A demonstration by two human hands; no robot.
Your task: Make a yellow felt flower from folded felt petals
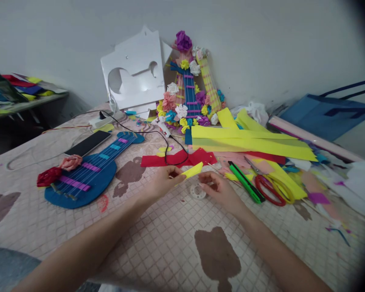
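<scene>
- Farthest left, toward nine o'clock from the yellow paper strip in hand, a blue paper guitar (102,178) lies flat on the surface (134,243), with a red flower (49,177) and a pink flower (71,162) at its near edge.
- At eleven o'clock, a white glue gun (162,125) lies near the flower-decked guitars (193,94) propped at twelve.
- The left hand (164,181), at nine, pinches one end of the strip between thumb and fingers.
- Beyond its fingertips lies red crepe paper (152,160).
- The yellow paper strip (193,170) sits mid-view, above the surface, its free end toward two o'clock — the step in hand looks like folding or shaping it.
- At six, just below the strip, a ring-shaped spool (197,196) lies between the hands.
- The right hand (218,187), at four, is loosely bent and released, nothing visible in its fingers; whether a fingertip touches the strip, I can't tell. Working the free end would call for a light two-handed pinch — the paper looks easily creased.
- At three, a green cutter (245,182) and, farther out, red-and-yellow scissors (269,190) lie within reach; larger yellow sheets (249,144) spread at two.
</scene>
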